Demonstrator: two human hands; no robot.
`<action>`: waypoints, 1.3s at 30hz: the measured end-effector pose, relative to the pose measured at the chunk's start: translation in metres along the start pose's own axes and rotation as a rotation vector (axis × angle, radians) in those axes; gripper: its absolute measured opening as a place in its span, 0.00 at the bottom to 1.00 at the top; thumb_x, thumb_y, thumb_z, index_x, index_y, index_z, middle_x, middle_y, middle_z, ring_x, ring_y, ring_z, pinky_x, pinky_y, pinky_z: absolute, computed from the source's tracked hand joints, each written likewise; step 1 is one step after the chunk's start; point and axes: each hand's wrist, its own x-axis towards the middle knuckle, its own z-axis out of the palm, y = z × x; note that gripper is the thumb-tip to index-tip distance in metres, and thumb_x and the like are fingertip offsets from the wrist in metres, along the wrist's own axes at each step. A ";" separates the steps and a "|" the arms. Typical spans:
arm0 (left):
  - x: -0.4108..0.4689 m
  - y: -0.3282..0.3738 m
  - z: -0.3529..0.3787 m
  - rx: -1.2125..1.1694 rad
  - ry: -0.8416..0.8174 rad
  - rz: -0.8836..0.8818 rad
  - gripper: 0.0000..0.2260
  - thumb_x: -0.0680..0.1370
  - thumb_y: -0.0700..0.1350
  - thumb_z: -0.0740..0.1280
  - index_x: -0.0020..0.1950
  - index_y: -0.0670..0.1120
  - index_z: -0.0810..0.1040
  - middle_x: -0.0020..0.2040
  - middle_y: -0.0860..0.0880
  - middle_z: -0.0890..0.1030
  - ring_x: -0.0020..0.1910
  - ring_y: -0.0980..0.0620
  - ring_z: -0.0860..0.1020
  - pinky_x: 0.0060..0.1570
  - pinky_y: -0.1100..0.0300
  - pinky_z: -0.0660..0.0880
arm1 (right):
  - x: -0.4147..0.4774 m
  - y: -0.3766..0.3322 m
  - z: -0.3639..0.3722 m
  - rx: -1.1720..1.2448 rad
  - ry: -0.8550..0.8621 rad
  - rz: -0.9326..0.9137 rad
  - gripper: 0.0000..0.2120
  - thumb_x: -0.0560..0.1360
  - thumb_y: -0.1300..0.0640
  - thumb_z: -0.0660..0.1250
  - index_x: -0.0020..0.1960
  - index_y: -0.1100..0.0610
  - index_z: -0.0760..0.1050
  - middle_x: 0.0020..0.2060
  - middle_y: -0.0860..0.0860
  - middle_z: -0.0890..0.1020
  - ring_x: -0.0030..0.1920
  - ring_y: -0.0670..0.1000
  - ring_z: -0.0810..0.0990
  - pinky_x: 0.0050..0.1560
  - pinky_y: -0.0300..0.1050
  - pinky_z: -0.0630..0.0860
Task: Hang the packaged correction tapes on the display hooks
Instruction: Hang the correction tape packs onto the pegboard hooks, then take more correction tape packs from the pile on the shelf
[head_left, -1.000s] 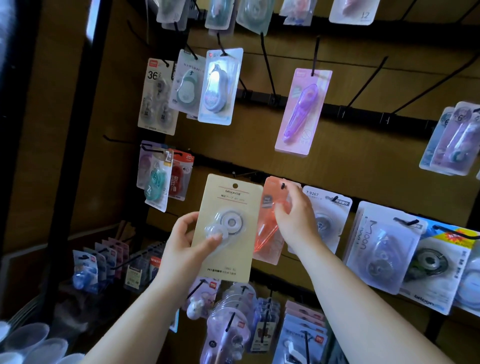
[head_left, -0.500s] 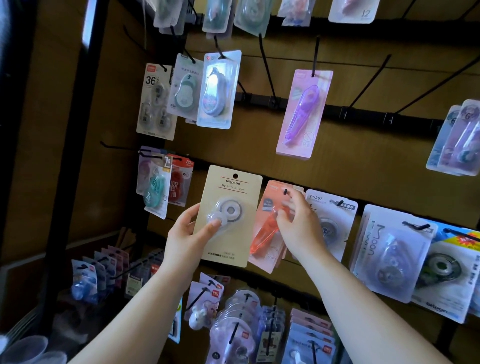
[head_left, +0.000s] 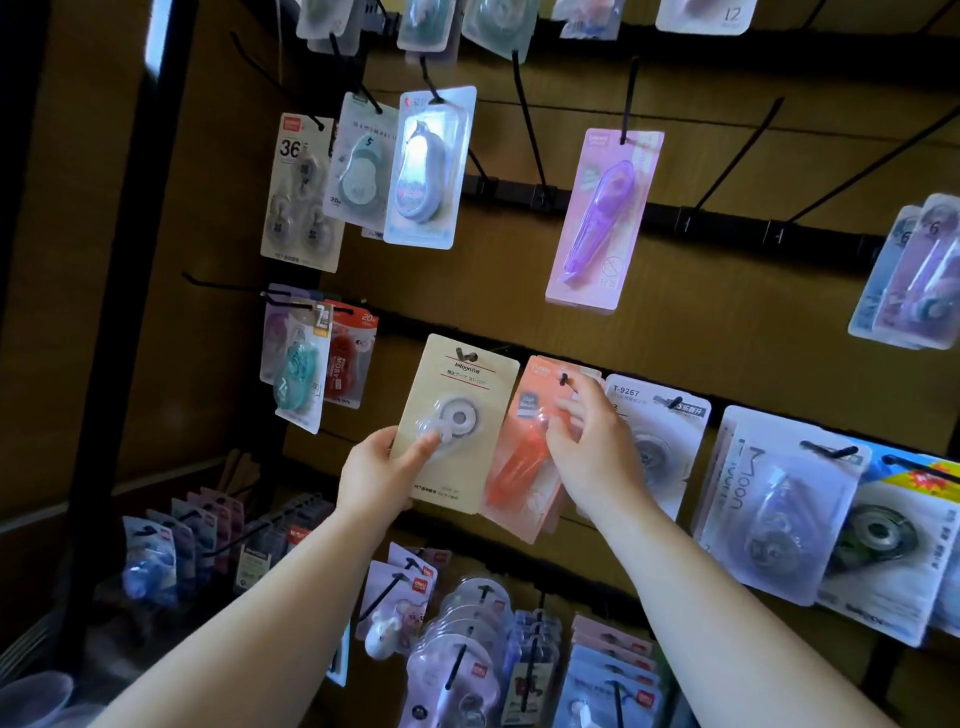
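L hand (head_left: 375, 480) grips beige pack (head_left: 470, 470), R hand (head_left: 597, 457) touches orange pack (head_left: 519, 470)

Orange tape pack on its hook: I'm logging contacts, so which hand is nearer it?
Right. The right hand touches the orange pack with its fingers; the left hand is off to its left, holding the beige pack.

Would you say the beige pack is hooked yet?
On, apparently: a hook tip shows in the hang hole of the beige pack; left hand grips it.
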 end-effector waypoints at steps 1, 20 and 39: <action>0.006 -0.002 0.003 0.023 0.000 -0.020 0.11 0.74 0.52 0.65 0.49 0.45 0.74 0.38 0.51 0.77 0.43 0.48 0.78 0.38 0.56 0.77 | 0.001 0.001 0.000 0.007 0.001 -0.004 0.21 0.79 0.58 0.57 0.71 0.47 0.61 0.68 0.49 0.71 0.66 0.51 0.72 0.57 0.42 0.73; 0.045 -0.031 0.016 0.141 0.064 -0.218 0.24 0.73 0.54 0.67 0.62 0.41 0.71 0.57 0.42 0.79 0.55 0.44 0.78 0.55 0.51 0.76 | -0.001 0.007 -0.008 0.045 -0.196 0.015 0.30 0.77 0.61 0.61 0.73 0.46 0.52 0.72 0.49 0.65 0.65 0.49 0.69 0.50 0.35 0.69; -0.208 -0.120 -0.028 0.326 -0.321 -0.241 0.12 0.74 0.40 0.67 0.32 0.49 0.76 0.17 0.53 0.74 0.18 0.61 0.71 0.25 0.68 0.68 | -0.228 0.105 0.029 0.003 -0.583 0.354 0.10 0.74 0.59 0.65 0.36 0.48 0.72 0.30 0.40 0.73 0.32 0.39 0.71 0.31 0.26 0.67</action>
